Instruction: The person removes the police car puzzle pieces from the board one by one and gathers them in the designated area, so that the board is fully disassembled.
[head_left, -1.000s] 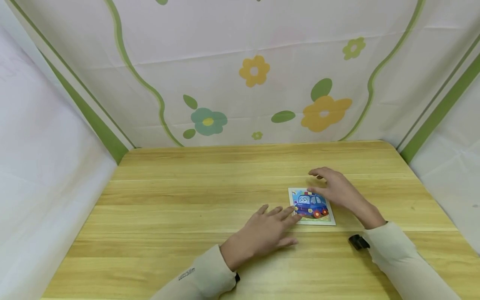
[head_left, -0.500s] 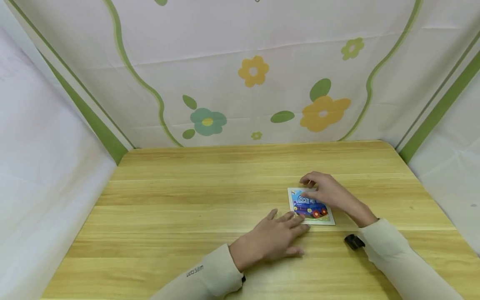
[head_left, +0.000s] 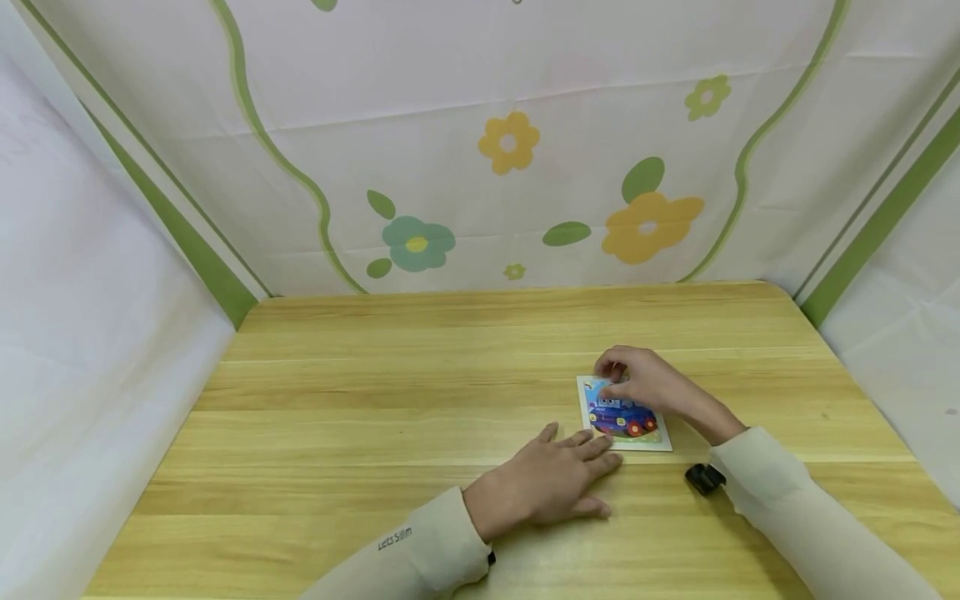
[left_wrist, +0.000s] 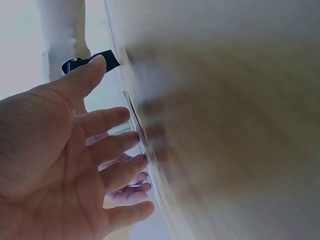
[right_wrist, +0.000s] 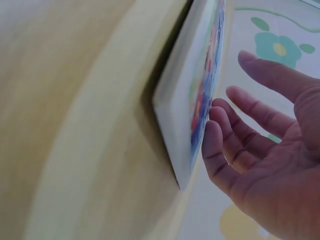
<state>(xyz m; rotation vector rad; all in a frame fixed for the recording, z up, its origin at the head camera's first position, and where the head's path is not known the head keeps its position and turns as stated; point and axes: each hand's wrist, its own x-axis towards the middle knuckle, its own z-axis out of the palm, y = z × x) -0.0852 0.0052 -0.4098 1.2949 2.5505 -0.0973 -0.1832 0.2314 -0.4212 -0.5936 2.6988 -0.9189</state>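
Observation:
A small square picture board (head_left: 637, 429) with a white border and a blue cartoon car lies flat on the table, right of centre. My left hand (head_left: 536, 483) rests palm down beside it, fingers spread, fingertips on its near left edge. In the left wrist view, those straight fingers meet the thin side of the board (left_wrist: 142, 137). Over the far edge bends my right hand (head_left: 660, 387), its thumb above the picture and covering part of it. In the right wrist view, the right hand (right_wrist: 270, 150) has loosely curved fingers against the board (right_wrist: 175, 120), thumb apart, nothing seen between them.
The wood-grain table (head_left: 337, 442) spreads out left of the board. Behind it hangs a white cloth with flowers (head_left: 450, 167), and cloth panels stand at both sides. A black clip-like device (head_left: 705, 479) sits under the right sleeve cuff.
My right hand has come down and left over the board's far edge, its fingers curving more. My left hand has slid slightly right along the near edge. The board stays put.

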